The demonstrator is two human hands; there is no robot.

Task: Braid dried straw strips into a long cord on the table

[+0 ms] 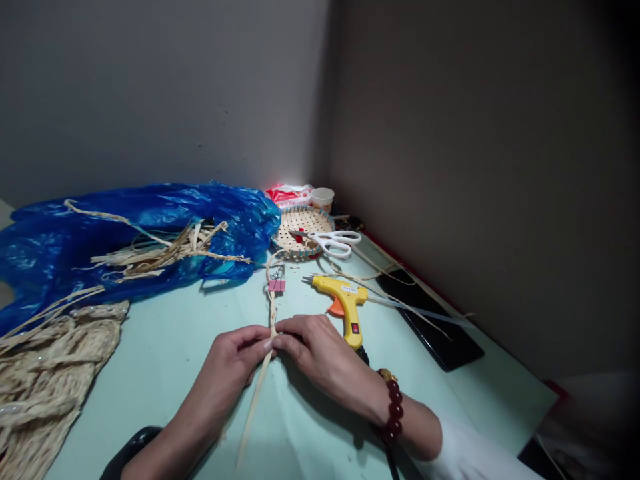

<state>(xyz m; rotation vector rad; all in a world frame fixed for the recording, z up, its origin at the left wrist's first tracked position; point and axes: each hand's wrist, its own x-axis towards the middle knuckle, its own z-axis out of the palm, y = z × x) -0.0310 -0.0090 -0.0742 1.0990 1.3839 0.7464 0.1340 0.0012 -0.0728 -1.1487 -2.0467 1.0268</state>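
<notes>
A thin plaited straw strip (271,312) runs down the pale green table (165,347), held at its far end by a pink binder clip (277,285). My left hand (235,360) and my right hand (315,353) meet at the strip, both pinching it with their fingertips where the plait ends. Loose straw ends (253,407) trail from there toward me. A dark red bead bracelet (393,410) sits on my right wrist.
A yellow glue gun (345,303) lies just right of my hands. White scissors (335,241) rest on a small woven tray (300,230). A blue plastic bag (125,233) with straw and a woven mat (45,373) lie left; a black tablet (430,320) is right.
</notes>
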